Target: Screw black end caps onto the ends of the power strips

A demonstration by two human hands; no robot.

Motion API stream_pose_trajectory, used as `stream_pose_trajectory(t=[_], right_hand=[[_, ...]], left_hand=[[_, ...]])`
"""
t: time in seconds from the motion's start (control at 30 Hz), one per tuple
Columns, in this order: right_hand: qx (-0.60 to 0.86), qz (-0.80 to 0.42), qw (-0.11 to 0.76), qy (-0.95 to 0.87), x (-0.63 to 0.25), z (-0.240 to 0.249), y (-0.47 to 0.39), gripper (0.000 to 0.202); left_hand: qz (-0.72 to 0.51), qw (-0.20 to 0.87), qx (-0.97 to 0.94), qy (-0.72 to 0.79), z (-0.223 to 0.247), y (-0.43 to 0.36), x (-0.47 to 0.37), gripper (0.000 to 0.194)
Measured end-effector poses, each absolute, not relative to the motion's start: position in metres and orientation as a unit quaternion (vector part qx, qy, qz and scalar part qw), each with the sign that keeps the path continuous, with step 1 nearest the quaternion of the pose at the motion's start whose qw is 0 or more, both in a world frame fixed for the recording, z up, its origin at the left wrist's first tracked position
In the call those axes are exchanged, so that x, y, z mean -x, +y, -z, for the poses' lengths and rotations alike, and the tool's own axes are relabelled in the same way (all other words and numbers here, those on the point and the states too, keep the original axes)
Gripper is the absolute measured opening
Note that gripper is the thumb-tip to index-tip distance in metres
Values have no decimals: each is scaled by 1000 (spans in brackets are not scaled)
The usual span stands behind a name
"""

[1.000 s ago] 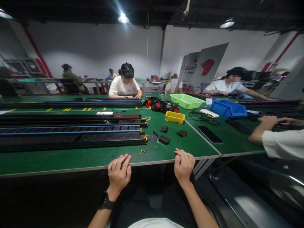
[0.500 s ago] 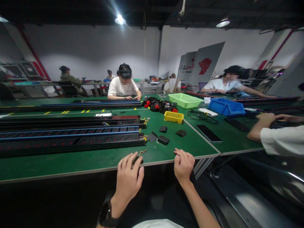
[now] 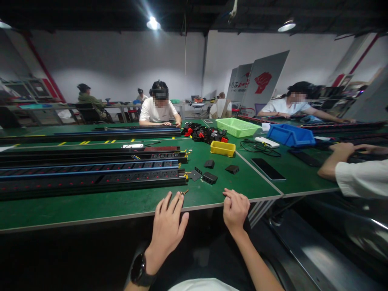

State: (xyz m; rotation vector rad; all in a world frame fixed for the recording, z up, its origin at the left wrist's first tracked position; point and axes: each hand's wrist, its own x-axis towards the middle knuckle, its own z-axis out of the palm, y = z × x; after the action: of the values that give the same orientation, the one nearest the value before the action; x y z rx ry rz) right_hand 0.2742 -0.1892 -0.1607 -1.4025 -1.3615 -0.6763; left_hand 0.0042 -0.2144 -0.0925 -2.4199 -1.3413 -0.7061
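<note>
My left hand [image 3: 170, 224] is over the table's front edge with its fingers spread, close to small brass screws [image 3: 185, 192]; whether it touches them is unclear. To the right, my right hand [image 3: 235, 208] rests at the same edge with curled fingers; anything inside it is hidden. Beyond both hands lie small black end pieces, among them one block [image 3: 209, 178], another [image 3: 232, 169] and a third [image 3: 209, 163]. Long black socket strips [image 3: 139, 176] with yellow-ended wires stretch across the left side.
A yellow bin [image 3: 222, 148], a green basket [image 3: 238, 127] and a blue bin [image 3: 291, 135] stand farther back. Black and red parts [image 3: 202, 133] form a pile. A dark phone [image 3: 268, 169] lies on the right. A co-worker's arm [image 3: 330, 161] reaches in at right.
My left hand has moved slightly right and forward, now covering part of the screws, its fingers more spread. My right hand has barely moved.
</note>
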Motion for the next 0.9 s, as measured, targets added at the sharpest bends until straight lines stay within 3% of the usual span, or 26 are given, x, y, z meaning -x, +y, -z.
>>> stream_pose_trajectory(t=[0.63,0.9], right_hand=[[583,270,512,-570,-275,162,-189,22],[582,269,514,-570,-275,161,-190,22]], left_hand=[[404,99,813,-408,102,-201,21,29],[374,56,808,-451,72,-172,32,17]])
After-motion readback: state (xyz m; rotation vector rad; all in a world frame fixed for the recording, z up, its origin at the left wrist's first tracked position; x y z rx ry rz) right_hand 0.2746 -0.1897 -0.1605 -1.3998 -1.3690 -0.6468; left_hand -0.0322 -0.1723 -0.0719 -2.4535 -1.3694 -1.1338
